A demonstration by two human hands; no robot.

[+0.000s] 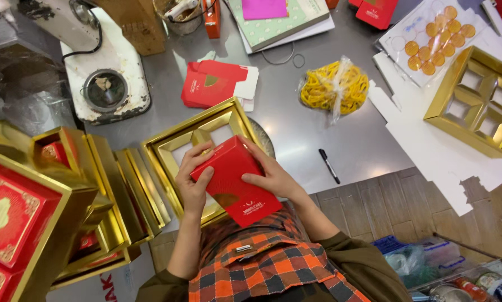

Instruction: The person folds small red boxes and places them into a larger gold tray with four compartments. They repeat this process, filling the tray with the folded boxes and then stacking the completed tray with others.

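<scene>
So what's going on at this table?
A person holds a small red box in both hands, left hand on its left edge, right hand on its right. It sits above an open gold tray with compartments. A bag of yellow rubber bands and a black marker lie nearby.

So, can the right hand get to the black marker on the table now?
Probably not at once: the right hand grips the red box together with the left hand. The table between it and the black marker looks bare.
</scene>
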